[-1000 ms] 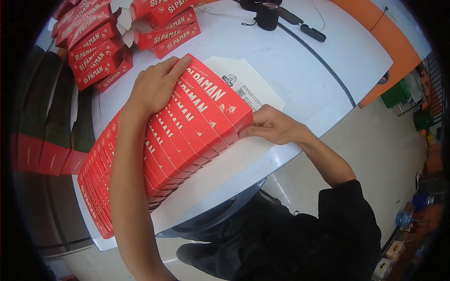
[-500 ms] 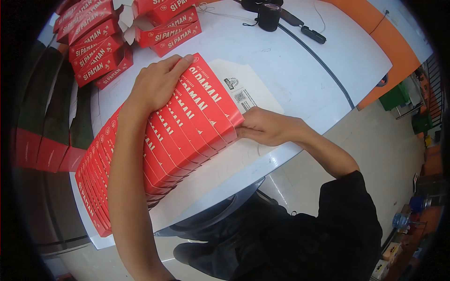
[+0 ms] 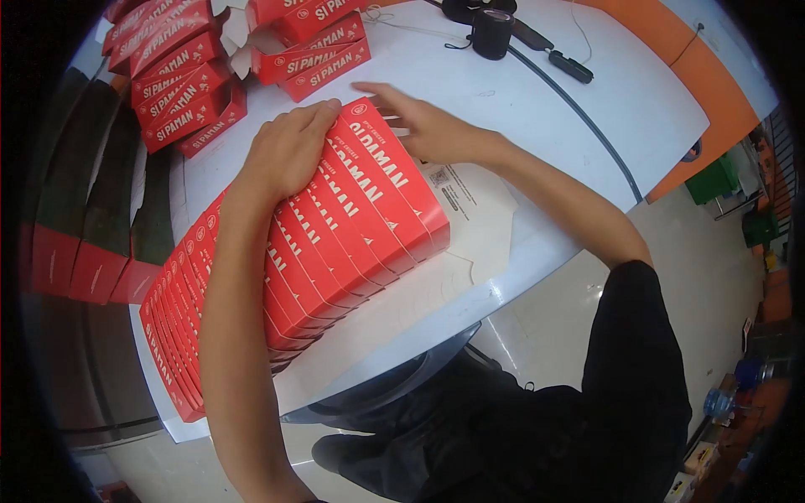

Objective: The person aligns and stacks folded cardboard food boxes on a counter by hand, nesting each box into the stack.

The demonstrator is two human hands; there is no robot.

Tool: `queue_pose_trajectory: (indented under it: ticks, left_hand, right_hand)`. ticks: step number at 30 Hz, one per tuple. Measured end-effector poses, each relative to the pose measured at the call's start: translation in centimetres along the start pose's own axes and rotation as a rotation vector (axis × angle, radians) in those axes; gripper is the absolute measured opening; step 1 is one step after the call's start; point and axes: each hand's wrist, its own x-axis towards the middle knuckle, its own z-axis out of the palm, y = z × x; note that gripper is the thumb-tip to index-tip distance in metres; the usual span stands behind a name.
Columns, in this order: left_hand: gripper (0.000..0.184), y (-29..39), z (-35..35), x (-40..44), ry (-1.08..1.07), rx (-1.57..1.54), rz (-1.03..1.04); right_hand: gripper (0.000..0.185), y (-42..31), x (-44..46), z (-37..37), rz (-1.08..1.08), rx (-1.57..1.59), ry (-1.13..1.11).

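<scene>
A long row of red "SI PAMAN" cartons (image 3: 369, 235) is packed face to face along the near side of the table. My left hand (image 3: 289, 151) grips the far upper edge of this row, its fingers together and partly hidden behind the cartons. At the right end of the row is my right hand (image 3: 428, 130), fingers spread and apart, beside the far corner of the last carton. Whether it touches that carton is hard to see. Beneath my right forearm lies a flat white carton blank (image 3: 478, 210) with black print and a square code.
Folded red boxes (image 3: 180, 92) are piled at the back left, with another stack (image 3: 323, 63) beside them. A black cylindrical object (image 3: 491, 33) and a cable (image 3: 579, 113) lie toward the back of the white table (image 3: 654, 101). Dark packs with red ends (image 3: 101, 268) stand left.
My right hand has moved from the near lower corner of the end carton up to its far corner, and its fingers have spread. My left hand stays on the row.
</scene>
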Motion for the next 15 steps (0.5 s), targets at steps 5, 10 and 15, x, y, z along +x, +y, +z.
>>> queue_pose_trajectory:
  ticks: [5,10,15]
  left_hand:
    - [0.051,0.9,-0.8,0.3,-0.093,-0.056,-0.137]
    - [0.051,-0.3,-0.2,0.2,-0.053,0.013,0.014]
    - [0.051,0.9,-0.6,0.1,-0.077,0.022,-0.061]
  right_hand:
    - [0.063,0.6,3.7,2.6,-0.112,0.070,-0.089]
    - [0.061,0.9,2.5,3.5,-0.145,0.286,-0.046]
    - [0.056,1.0,2.2,3.9,-0.047,0.369,-0.047]
